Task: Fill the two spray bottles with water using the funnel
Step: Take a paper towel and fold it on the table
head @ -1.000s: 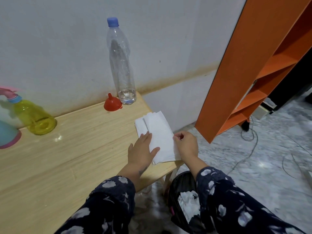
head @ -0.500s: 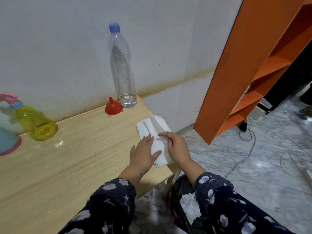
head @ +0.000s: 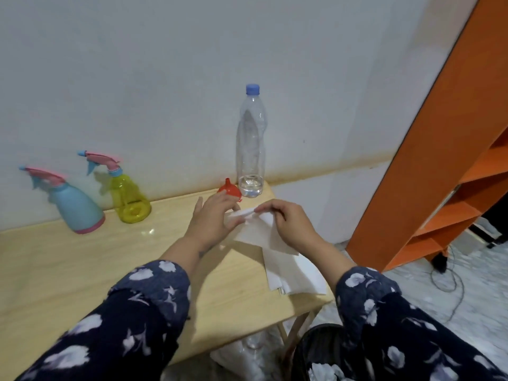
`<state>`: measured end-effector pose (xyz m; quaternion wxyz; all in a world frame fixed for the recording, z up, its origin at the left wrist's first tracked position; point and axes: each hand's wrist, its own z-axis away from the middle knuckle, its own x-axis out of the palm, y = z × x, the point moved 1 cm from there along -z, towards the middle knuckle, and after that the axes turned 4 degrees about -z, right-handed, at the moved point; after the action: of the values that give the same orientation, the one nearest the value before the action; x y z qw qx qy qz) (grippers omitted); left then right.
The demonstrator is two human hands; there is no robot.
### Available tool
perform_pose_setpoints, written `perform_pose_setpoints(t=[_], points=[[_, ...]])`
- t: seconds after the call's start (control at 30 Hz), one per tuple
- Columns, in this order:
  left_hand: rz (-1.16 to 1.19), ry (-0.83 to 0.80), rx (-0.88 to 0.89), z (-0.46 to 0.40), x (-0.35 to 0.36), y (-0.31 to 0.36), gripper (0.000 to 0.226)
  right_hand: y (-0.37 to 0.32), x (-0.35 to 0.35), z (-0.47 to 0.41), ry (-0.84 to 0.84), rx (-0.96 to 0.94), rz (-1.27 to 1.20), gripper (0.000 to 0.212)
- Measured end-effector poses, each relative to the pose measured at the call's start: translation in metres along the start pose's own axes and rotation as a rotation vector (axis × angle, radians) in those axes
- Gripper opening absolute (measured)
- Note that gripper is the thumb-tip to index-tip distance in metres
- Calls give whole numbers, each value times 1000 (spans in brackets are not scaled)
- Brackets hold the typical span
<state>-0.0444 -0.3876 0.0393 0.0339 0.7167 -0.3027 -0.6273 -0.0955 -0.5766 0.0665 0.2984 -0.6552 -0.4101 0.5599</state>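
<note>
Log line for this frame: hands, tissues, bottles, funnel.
right hand: pinching top tissue | left hand: open beside it | spray bottles: capped | funnel: idle by water bottle
</note>
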Motion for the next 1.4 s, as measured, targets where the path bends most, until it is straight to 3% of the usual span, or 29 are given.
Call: perform_pose_setpoints(t=[0.07, 0.17, 0.3, 0.5, 0.67, 0.77, 0.87, 1.03, 1.23, 1.4], points=[[129, 19, -102, 10, -22, -3, 10, -12, 0, -11, 7, -4, -12, 42], [363, 176, -265, 29, -54, -7, 9, -31, 9, -25, -27, -27, -26, 41], [511, 398, -374, 66, -89, -21, 31, -57, 38, -39, -91, -37, -114, 40], [585, 647, -604, 123, -129, -40, 38, -98, 95, -39, -235, -66, -212, 42], [538, 779, -680, 161, -141, -55, 38, -114, 137, -27, -396, -125, -186, 41], [521, 756, -652, 172, -142, -63, 34, -126, 151, -18, -443, -259, -38, 39], [483, 698, -566, 175, -142, -69, 36, -138, 166, -11, -447, -292, -68, 33], [449, 578, -450, 171, -152, -86, 35, -159, 186, -17, -357, -358, -2, 31], [430, 491, -389, 168, -172, -121, 26, -180, 215, -18, -235, -307, -127, 12], [419, 407, -352, 175, -182, -150, 26, -192, 253, -20, -144, -204, -233, 12]])
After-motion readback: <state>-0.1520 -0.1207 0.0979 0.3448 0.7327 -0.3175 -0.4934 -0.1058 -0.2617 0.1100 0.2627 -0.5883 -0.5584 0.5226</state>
